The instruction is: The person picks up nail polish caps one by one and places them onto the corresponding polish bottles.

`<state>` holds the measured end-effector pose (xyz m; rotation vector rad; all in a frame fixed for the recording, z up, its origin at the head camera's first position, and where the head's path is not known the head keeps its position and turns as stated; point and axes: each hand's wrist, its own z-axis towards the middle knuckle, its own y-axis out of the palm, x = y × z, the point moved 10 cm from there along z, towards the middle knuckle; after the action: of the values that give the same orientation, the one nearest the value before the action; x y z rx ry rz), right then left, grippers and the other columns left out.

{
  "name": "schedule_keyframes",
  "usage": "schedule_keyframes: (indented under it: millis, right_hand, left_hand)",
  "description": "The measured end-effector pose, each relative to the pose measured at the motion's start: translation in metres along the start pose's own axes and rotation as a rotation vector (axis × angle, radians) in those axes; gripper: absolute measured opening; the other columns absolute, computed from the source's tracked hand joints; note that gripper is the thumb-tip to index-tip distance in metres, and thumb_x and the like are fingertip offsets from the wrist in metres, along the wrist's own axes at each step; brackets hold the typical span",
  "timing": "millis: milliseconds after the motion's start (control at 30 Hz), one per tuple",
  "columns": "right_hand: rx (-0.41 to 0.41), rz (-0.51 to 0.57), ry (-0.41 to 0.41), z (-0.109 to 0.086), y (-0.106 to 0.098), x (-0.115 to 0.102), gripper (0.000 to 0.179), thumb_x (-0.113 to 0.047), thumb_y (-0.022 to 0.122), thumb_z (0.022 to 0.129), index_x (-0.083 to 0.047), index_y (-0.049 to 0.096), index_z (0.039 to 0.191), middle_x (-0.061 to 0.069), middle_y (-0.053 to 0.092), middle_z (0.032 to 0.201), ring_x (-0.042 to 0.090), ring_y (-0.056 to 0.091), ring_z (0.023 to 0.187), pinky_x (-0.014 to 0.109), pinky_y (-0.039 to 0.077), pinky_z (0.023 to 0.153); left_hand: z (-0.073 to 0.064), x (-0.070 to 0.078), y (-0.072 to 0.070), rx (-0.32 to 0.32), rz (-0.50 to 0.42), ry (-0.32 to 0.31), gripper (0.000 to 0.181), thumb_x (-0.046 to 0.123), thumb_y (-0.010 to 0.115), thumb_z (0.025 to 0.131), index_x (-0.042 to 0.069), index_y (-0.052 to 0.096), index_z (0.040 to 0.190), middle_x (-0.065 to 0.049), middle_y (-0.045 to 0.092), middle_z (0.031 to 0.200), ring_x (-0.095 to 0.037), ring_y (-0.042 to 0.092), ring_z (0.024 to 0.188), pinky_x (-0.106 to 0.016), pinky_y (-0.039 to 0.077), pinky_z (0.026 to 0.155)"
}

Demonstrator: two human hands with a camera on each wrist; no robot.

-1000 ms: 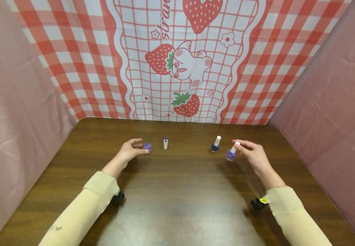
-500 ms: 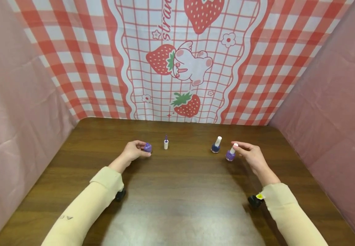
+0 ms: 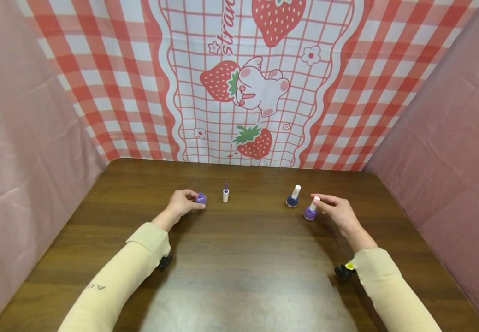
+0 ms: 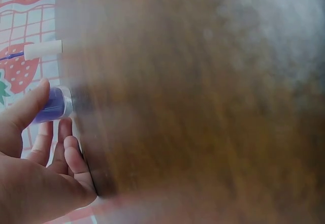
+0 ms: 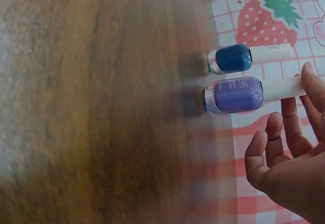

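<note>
At the left of the head view my left hand (image 3: 184, 203) grips a small uncapped bottle of purple nail polish (image 3: 200, 198) between thumb and fingers. Just right of it a white brush cap (image 3: 225, 195) stands on end, its purple-coated brush pointing up. On the other side my right hand (image 3: 339, 213) pinches the white cap of a second, closed purple nail polish bottle (image 5: 238, 95). This bottle is upright, its base right at the tabletop. Close beside it stands a dark blue nail polish bottle (image 5: 233, 58), also with a white cap.
All of this is on a brown wooden table (image 3: 239, 258). Behind its far edge hangs a red and white strawberry-print cloth (image 3: 173, 83). Pink cloth walls (image 3: 442, 138) flank the table on both sides.
My left hand has moved a little right, its fingers closing round the uncapped bottle. My right hand has brought the closed purple bottle down and slightly left, and the bottle has become more upright.
</note>
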<state>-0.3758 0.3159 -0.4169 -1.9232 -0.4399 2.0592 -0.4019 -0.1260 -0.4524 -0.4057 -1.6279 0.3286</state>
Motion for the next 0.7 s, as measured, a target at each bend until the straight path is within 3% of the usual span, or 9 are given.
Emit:
schedule_keyframes:
  millis: [267, 500, 700]
  right_hand:
    - [-0.022, -0.025, -0.007, -0.001, 0.000, -0.005, 0.047, -0.028, 0.064, 0.091, 0.004, 0.057, 0.125, -0.026, 0.063, 0.098, -0.001, 0.055, 0.088, 0.026, 0.049, 0.075]
    - [-0.046, -0.068, 0.001, -0.005, -0.002, -0.019, 0.052, -0.033, 0.065, 0.089, 0.000, 0.056, 0.128, 0.002, 0.062, 0.124, -0.002, 0.057, 0.092, 0.026, 0.050, 0.079]
    - [0.048, -0.165, -0.104, -0.011, -0.007, -0.048, 0.047, -0.036, 0.067, 0.087, -0.006, 0.063, 0.122, -0.009, 0.067, 0.108, -0.001, 0.056, 0.099, 0.014, 0.044, 0.079]
  left_hand:
    - [0.001, 0.002, -0.002, 0.008, 0.004, 0.000, 0.036, 0.009, 0.079, 0.075, -0.005, 0.064, 0.105, -0.018, 0.063, 0.105, -0.027, 0.057, 0.096, -0.032, 0.048, 0.080]
    - [0.001, 0.002, -0.003, 0.015, 0.021, -0.010, 0.036, 0.009, 0.079, 0.075, -0.005, 0.065, 0.105, -0.018, 0.063, 0.104, -0.026, 0.056, 0.094, -0.030, 0.047, 0.077]
    - [0.000, 0.000, -0.002, 0.018, 0.023, -0.008, 0.038, 0.009, 0.079, 0.075, -0.005, 0.065, 0.107, -0.019, 0.063, 0.105, -0.026, 0.057, 0.094, -0.030, 0.047, 0.077]
